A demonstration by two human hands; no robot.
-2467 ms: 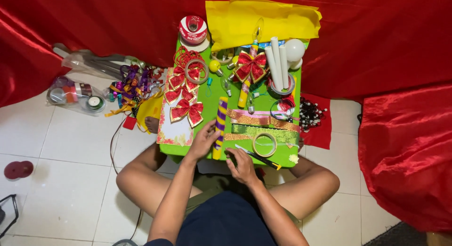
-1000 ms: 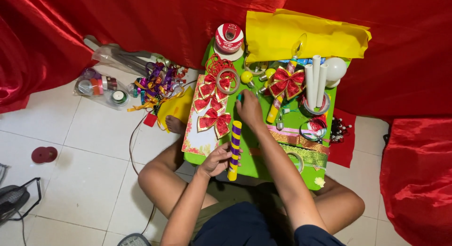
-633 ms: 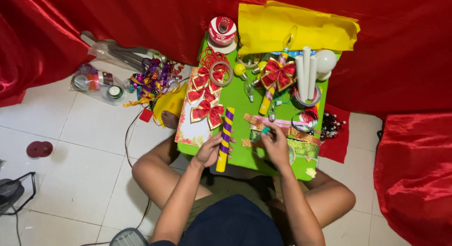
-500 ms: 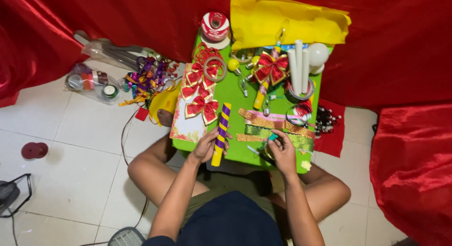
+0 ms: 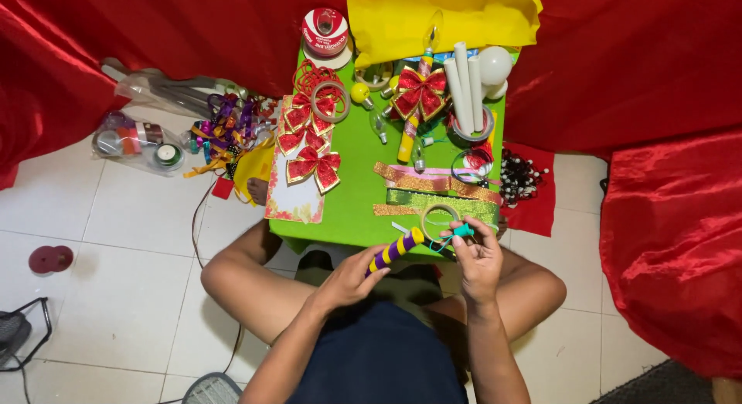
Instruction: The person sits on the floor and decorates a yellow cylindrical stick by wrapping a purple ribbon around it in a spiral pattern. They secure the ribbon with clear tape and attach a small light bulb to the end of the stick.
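Purple-and-yellow striped stick (image 5: 395,250) tilts up-right toward the green counter (image 5: 357,187), gripped low by the left hand (image 5: 349,277). Right hand (image 5: 477,255) pinches a small teal piece (image 5: 462,230).

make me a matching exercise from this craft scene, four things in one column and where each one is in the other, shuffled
Things:
1. purple and yellow striped stick
2. small teal piece
3. red ribbon spool
4. white candles

Places:
A. at the far left corner of the green table
B. standing in a ring near the table's far right side
C. held in the left hand
D. pinched in the fingertips of the right hand

Pairs: 1-C, 2-D, 3-A, 4-B
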